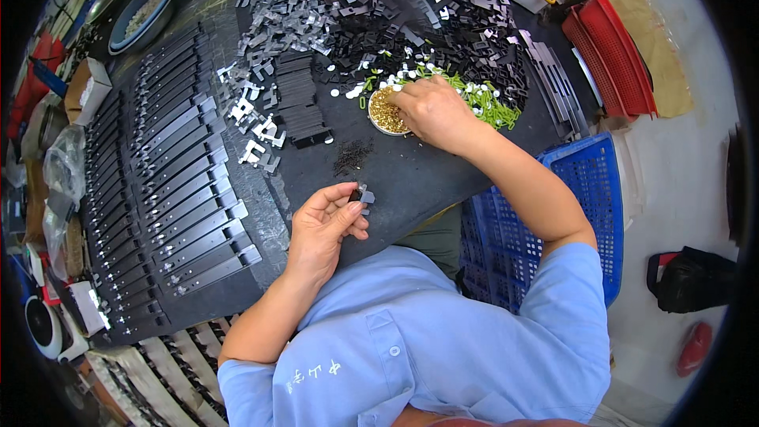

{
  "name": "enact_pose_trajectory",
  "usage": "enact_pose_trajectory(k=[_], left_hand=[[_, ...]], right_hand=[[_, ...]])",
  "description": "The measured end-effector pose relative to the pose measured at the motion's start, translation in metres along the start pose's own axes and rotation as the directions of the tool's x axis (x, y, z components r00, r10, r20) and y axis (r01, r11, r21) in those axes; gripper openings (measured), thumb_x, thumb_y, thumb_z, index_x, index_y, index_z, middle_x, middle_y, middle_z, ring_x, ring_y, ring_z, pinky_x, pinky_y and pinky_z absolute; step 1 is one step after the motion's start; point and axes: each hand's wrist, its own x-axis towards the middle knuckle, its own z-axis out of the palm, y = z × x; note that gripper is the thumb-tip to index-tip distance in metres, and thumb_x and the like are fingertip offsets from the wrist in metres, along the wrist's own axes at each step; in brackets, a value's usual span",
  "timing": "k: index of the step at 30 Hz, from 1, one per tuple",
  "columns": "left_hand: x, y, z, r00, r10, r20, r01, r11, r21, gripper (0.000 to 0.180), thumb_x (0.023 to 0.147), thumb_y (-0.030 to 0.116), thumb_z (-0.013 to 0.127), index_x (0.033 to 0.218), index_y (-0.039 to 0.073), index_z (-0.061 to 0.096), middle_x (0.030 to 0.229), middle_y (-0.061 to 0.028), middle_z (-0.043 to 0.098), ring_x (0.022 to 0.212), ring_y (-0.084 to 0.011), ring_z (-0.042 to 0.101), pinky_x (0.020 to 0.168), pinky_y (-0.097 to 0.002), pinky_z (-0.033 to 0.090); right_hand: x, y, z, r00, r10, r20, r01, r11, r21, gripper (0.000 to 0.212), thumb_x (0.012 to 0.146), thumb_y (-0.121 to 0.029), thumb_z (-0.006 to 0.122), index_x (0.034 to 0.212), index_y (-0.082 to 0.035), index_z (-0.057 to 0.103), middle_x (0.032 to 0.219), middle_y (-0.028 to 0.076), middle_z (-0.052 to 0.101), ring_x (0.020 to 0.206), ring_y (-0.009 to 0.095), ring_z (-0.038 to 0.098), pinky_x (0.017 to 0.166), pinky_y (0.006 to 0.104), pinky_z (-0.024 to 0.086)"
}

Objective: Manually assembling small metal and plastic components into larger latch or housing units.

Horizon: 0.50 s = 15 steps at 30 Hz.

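Observation:
My left hand (pixel 320 229) pinches a small metal bracket (pixel 366 196) with a dark part against it, just above the near edge of the table. My right hand (pixel 439 113) is at a round white-rimmed dish (pixel 385 120) of tiny brass-coloured parts. Its thumb and fingertips are drawn together over the dish; whatever they grip is hidden. Green link-shaped pieces (pixel 496 113) and white discs lie around that hand. Between the two hands, on the dark mat, is a little heap of tiny dark pieces (pixel 353 156).
Rows of long dark metal strips (pixel 194 221) cover the table's left side. Loose silver brackets (pixel 288 12) and black parts (pixel 490 39) are piled at the back. A stack of black bars (pixel 300 103) lies mid-table. To the right stand a blue crate (pixel 605 213) and red baskets (pixel 609 55).

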Motion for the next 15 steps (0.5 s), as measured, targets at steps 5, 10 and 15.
enact_pose_trajectory(k=[5, 10, 15], left_hand=[[0.0005, -0.0014, -0.0005, 1.000, 0.003, 0.027, -0.003, 1.000, -0.008, 0.024, 0.086, 0.003, 0.059, 0.109, 0.001, 0.056, 0.081, -0.0089, 0.063, 0.065, -0.0134, 0.062, 0.057, -0.0242, 0.053], [-0.0003, -0.0028, -0.0036, 1.000, 0.003, 0.025, -0.003, 1.000, -0.019, 0.026, 0.085, 0.003, 0.060, 0.111, 0.001, 0.056, 0.083, -0.0083, 0.062, 0.068, -0.0133, 0.062, 0.058, -0.0244, 0.054], [0.0009, -0.0059, -0.0022, 1.000, 0.014, 0.005, -0.014, 0.999, -0.047, 0.027, 0.085, 0.003, 0.061, 0.111, 0.001, 0.055, 0.088, -0.0080, 0.061, 0.073, -0.0138, 0.063, 0.061, -0.0247, 0.055]], right_hand=[[0.0033, -0.0010, -0.0008, 0.998, -0.052, 0.047, 0.056, 0.994, -0.098, 0.006, 0.074, -0.013, 0.059, 0.077, -0.009, 0.062, 0.073, 0.004, 0.058, 0.076, 0.021, 0.059, 0.069, 0.0347, 0.041], [-0.0026, 0.0059, 0.0008, 0.999, 0.045, -0.002, -0.045, 0.998, 0.053, 0.008, 0.075, -0.017, 0.060, 0.073, -0.010, 0.064, 0.070, 0.004, 0.058, 0.074, 0.022, 0.060, 0.069, 0.0374, 0.042], [-0.0005, 0.0038, -0.0026, 0.994, 0.111, -0.003, -0.109, 0.981, 0.159, 0.008, 0.075, -0.018, 0.062, 0.077, -0.011, 0.066, 0.072, 0.005, 0.059, 0.074, 0.024, 0.060, 0.069, 0.0382, 0.044]])
